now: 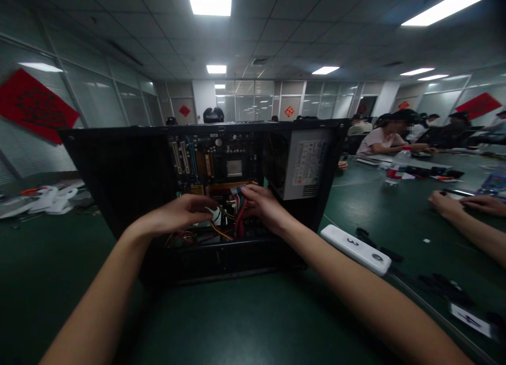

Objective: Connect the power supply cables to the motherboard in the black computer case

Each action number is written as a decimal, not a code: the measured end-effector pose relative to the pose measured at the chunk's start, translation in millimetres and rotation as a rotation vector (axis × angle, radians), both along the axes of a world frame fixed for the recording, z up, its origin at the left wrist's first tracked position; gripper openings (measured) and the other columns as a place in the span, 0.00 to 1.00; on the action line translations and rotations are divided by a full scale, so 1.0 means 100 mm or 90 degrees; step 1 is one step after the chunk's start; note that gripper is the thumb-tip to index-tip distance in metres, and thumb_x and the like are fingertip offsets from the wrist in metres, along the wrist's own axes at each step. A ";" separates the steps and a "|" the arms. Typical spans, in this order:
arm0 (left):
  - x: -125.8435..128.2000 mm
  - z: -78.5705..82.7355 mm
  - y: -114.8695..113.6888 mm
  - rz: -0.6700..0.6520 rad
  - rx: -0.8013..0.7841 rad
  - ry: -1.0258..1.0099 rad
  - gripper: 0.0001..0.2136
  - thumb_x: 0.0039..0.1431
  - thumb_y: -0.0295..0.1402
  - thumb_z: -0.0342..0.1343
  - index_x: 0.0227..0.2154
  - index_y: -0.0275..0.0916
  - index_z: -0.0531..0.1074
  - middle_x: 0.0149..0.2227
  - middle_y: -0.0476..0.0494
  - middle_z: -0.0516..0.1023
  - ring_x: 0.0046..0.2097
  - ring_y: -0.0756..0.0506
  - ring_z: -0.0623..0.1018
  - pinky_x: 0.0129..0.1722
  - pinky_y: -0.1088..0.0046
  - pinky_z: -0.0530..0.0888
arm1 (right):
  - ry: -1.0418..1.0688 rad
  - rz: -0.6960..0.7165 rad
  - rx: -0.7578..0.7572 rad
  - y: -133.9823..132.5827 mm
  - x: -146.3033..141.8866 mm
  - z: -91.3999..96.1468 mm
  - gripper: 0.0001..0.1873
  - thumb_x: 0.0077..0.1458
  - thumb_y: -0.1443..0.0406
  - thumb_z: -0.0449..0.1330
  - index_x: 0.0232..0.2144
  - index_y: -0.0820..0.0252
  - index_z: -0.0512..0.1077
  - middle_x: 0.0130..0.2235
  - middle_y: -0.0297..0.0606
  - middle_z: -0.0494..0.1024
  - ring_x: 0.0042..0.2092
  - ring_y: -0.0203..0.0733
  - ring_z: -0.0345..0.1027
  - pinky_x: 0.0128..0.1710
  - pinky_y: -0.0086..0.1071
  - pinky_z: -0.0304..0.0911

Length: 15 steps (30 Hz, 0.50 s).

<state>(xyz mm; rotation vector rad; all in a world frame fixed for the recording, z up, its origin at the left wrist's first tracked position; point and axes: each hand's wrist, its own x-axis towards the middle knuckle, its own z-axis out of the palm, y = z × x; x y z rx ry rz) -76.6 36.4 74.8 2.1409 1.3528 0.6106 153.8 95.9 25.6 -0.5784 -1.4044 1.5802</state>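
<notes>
An open black computer case (118, 170) stands on a dark green table (237, 323) in front of me. Inside it I see a motherboard (213, 162), a fan (276, 162) and a grey power supply (306, 167). Both my hands reach into the case. My left hand (185, 213) is curled over a white connector and a bundle of cables (225, 225). My right hand (263, 204) has its fingers pinched on a connector with red and black wires at the lower edge of the motherboard.
A white power strip (358, 249) marked 3 lies to the right of the case, with black small parts (443, 286) beyond it. Another person's hands (466, 202) rest on the table at right. Several people sit at the far right.
</notes>
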 end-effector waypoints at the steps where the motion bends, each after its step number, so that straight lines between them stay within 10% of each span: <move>1: -0.01 0.01 0.00 0.009 -0.005 -0.019 0.19 0.54 0.38 0.60 0.49 0.42 0.76 0.50 0.44 0.80 0.49 0.42 0.80 0.47 0.68 0.76 | 0.018 -0.001 -0.016 0.00 0.00 0.01 0.14 0.54 0.57 0.62 0.38 0.60 0.73 0.36 0.38 0.80 0.32 0.37 0.73 0.30 0.30 0.68; 15: 0.39 -0.20 0.14 0.117 0.115 -0.272 0.20 0.46 0.36 0.67 0.44 0.35 0.79 0.45 0.40 0.82 0.48 0.38 0.80 0.51 0.61 0.77 | 0.015 0.022 -0.025 -0.06 -0.04 -0.09 0.20 0.44 0.55 0.70 0.37 0.60 0.75 0.33 0.36 0.78 0.32 0.35 0.73 0.32 0.28 0.69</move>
